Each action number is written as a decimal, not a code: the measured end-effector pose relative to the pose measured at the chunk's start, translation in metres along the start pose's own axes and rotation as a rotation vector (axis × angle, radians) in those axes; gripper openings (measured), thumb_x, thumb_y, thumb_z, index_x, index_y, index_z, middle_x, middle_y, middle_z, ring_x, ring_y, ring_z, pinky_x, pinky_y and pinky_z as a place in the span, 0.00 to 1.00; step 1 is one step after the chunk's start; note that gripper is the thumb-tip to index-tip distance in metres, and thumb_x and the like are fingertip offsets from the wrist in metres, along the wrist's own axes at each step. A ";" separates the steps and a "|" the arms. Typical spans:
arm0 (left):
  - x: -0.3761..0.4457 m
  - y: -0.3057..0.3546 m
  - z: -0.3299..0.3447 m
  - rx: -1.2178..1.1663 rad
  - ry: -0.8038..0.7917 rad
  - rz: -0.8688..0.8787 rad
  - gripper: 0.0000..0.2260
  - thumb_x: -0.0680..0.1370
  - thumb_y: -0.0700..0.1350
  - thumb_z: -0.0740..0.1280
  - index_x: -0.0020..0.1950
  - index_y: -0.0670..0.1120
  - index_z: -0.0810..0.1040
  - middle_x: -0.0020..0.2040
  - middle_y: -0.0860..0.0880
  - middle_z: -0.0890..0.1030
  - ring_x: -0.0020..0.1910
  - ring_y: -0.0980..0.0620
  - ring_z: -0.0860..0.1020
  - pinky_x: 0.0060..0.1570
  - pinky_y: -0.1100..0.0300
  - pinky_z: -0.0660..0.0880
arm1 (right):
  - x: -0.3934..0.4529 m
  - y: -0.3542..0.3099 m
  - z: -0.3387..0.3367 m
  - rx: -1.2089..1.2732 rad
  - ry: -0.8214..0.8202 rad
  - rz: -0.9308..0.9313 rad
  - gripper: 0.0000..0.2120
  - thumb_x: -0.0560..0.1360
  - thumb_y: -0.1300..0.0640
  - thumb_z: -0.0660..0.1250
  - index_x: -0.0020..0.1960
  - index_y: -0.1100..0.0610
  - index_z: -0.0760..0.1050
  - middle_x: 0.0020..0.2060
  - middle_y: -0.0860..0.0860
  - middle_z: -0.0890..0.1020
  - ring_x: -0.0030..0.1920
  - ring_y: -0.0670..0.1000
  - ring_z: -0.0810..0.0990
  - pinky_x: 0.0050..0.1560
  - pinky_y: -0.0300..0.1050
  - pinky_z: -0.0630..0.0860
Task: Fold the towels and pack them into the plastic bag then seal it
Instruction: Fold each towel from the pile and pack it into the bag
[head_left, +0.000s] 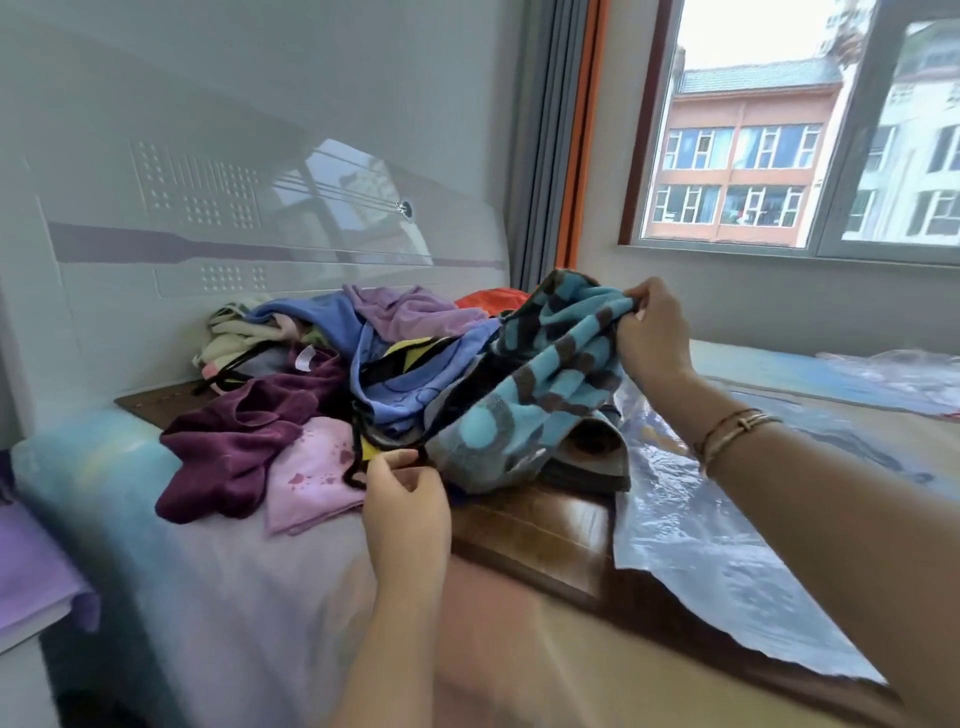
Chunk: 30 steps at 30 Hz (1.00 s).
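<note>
Here the left hand (402, 480) pinches the near edge of the blue patterned towel (540, 374), lifted off the heap of towels (311, 384); the right hand (649, 332) grips its far corner. Pull it taut and level before folding; the plastic bag (691, 551) lies flat alongside.

A heap of towels (332, 384) crowds the head of the bed (244, 587), pressed against the headboard (249, 208) behind it, leaving no way through on that side. Nearer than the heap, the bed lies open. A blue patterned towel (540, 374), stretched between both hands, spans the space above the heap's near edge. Beside the heap toward the window (779, 135), a plastic bag (701, 561) lies flat over the wooden ledge (540, 540), low enough to pass over.
</note>
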<state>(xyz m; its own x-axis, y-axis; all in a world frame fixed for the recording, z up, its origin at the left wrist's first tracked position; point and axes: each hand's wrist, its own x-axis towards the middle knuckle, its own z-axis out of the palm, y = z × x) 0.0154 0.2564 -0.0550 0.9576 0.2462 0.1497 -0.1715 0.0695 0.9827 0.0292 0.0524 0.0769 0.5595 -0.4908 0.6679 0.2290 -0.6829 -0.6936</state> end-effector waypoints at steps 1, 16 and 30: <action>-0.008 0.004 0.005 -0.004 -0.029 0.003 0.08 0.76 0.37 0.61 0.53 0.47 0.74 0.46 0.48 0.79 0.45 0.46 0.77 0.45 0.55 0.71 | 0.001 0.001 -0.016 0.000 0.028 0.004 0.10 0.75 0.70 0.54 0.52 0.59 0.69 0.40 0.49 0.73 0.39 0.45 0.71 0.35 0.31 0.69; -0.132 0.036 0.111 -0.126 -0.843 -0.007 0.28 0.65 0.72 0.68 0.57 0.56 0.76 0.53 0.56 0.83 0.51 0.60 0.81 0.55 0.60 0.77 | -0.128 0.048 -0.206 0.667 -0.377 0.291 0.11 0.70 0.71 0.58 0.47 0.60 0.74 0.40 0.55 0.78 0.38 0.51 0.78 0.36 0.38 0.77; -0.136 0.038 0.084 0.420 -0.411 0.326 0.26 0.69 0.72 0.61 0.57 0.55 0.70 0.44 0.52 0.81 0.46 0.51 0.79 0.46 0.53 0.77 | -0.147 0.068 -0.169 0.056 -0.479 0.573 0.27 0.68 0.43 0.73 0.59 0.54 0.66 0.50 0.50 0.78 0.50 0.48 0.79 0.54 0.50 0.79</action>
<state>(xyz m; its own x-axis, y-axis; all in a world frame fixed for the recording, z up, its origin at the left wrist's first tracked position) -0.1023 0.1445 -0.0291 0.8965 -0.2032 0.3936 -0.4419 -0.3487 0.8265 -0.1719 -0.0133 -0.0227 0.8861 -0.4632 0.0158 -0.1700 -0.3565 -0.9187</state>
